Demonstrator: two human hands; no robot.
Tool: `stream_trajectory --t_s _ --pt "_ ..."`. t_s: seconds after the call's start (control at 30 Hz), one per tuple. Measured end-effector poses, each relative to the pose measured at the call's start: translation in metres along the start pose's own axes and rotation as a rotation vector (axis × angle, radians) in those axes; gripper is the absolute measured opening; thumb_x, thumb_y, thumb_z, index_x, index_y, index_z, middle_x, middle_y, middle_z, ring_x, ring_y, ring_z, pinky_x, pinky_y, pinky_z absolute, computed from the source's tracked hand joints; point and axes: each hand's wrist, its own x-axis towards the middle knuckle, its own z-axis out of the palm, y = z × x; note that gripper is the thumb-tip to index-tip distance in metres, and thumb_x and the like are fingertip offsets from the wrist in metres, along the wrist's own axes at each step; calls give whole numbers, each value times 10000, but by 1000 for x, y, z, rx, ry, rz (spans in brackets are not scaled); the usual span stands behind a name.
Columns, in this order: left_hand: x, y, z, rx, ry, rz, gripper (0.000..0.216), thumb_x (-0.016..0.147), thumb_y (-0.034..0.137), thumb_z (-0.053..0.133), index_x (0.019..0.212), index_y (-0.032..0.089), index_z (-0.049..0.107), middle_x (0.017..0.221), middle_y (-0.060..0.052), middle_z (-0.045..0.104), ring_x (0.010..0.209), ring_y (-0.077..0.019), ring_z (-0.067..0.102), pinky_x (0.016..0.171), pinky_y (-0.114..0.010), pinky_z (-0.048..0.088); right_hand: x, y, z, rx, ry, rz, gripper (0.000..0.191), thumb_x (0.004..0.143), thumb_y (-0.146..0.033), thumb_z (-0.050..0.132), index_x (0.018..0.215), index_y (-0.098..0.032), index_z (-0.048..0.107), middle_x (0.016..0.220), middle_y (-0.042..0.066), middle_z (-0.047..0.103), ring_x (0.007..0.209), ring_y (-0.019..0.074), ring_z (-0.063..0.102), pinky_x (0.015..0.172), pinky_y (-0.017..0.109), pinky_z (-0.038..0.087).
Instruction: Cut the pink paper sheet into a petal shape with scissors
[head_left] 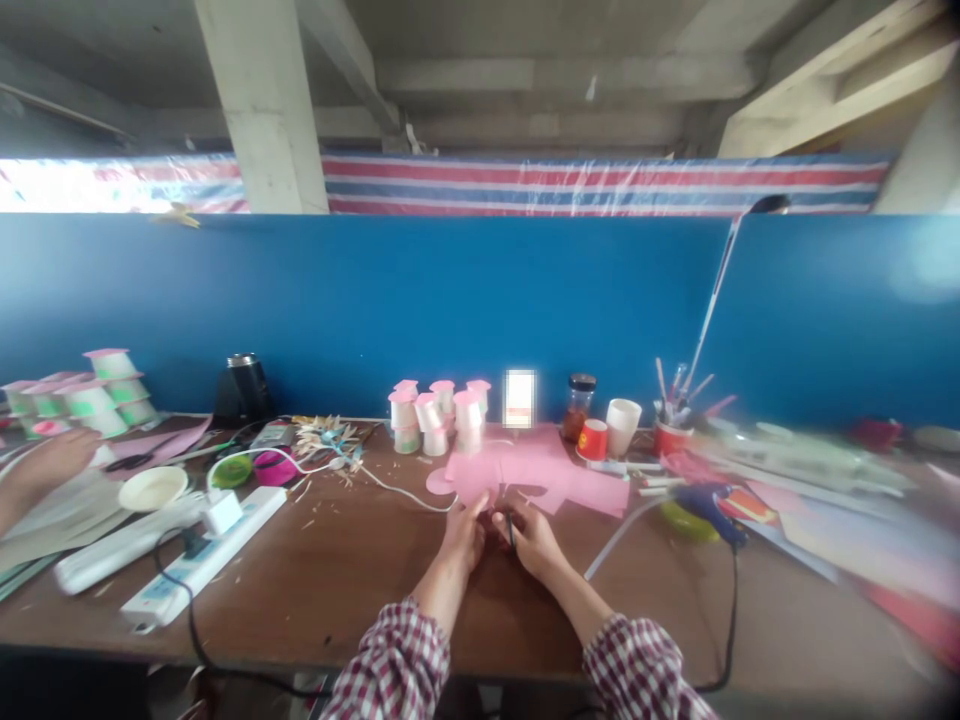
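Just in front of the pink paper sheet, left hand and right hand meeting, fingers pinched around a small dark piece, seemingly steadying it, exact grip unclear

Daylight glares through the striped tarp up top, blowing out its left end, while the desk sits evenly lit with faint shadows. The edges smear and bend, worst at right; the centre is soft.

left hand fingers curled, pinching | right hand likewise | hands touching, forearms converging
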Motion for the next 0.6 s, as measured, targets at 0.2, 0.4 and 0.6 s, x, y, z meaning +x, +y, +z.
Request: stream_trajectory --t_s 0.2,0.4,0.6 --pt "2 0 -3 16 8 -18 242 579 272 736 692 101 607 564 -17 579 472 -122 535 469 -249 409 -1 -7 -1 -20 -22 9 251 769 -432 585 806 -186 620 518 -25 532 458 147 510 453 246 426" --pt "2 1 -2 44 -13 -37 276 578 287 738 697 88 588 552 -20 559 456 -128 528 439 -255 403 -2 -6 -1 6 -45 25 249 774 -430 583 772 -183 615 503 -27 527 438 143 505 438 243 413" --pt "1 1 -2 66 -47 -55 307 575 330 736 695 101 570 544 -23 559 433 -147 533 429 -282 421 -2 -9 -1 31 -49 31 256 787 -435 568 780 -182 606 507 -29 535 423 136 507 440 243 408"
